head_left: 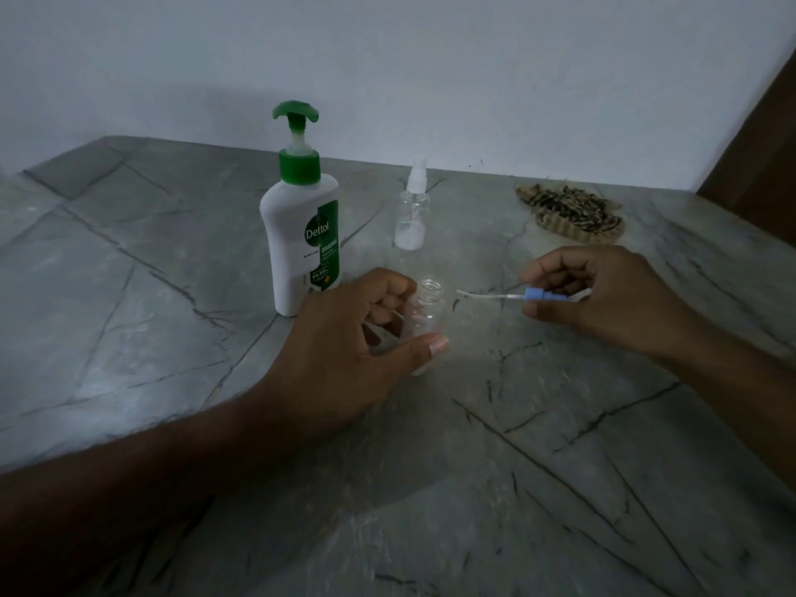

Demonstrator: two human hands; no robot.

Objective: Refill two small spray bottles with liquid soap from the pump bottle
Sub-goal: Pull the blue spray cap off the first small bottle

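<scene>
- The left hand curls its fingers and thumb around a small clear bottle that stands on the grey stone table. The bottle's top is off and its mouth is open.
- The right hand pinches a blue spray top. Its thin white tube points toward the open bottle but does not touch it.
- The big white pump bottle with the green top stands just behind the left hand. It looks heavy and steady, so I think you press down on its green top.
- A second little spray bottle stands beside the pump bottle, with its top on.
- The little bottle looks light and smooth. I think it could tip or slip, so holding it around the middle is best.
- Soap is slippery, so wet fingers could lose their hold.
- A striped cloth lies far back on the right.
</scene>
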